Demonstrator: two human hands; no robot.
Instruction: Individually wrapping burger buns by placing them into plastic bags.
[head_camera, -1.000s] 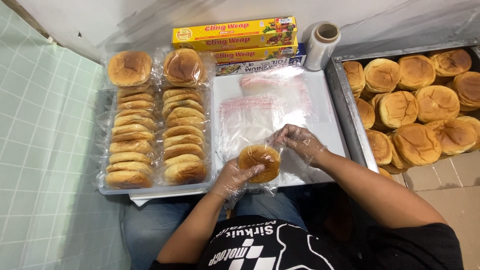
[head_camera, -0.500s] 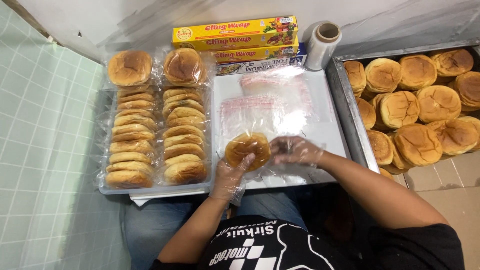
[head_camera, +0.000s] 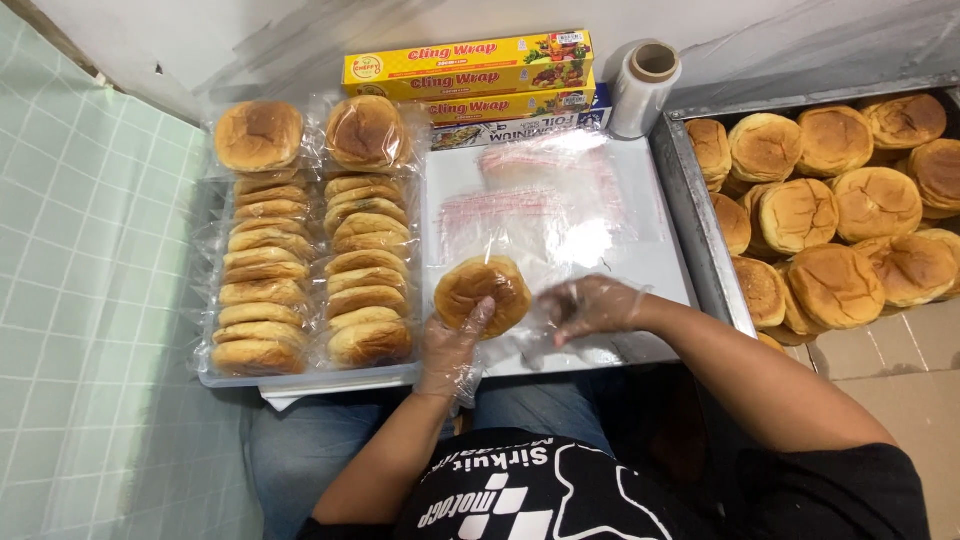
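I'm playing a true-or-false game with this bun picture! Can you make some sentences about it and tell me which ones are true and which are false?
1. The left hand holds a round bun. True.
2. Both hands are bare. False: the left and the right hand wear clear plastic gloves.
3. Wrapped buns stand in two rows on the left. True.
4. The metal tray on the right is empty. False: it is full of unwrapped buns.
5. A roll of clear film stands beside the yellow boxes. True.
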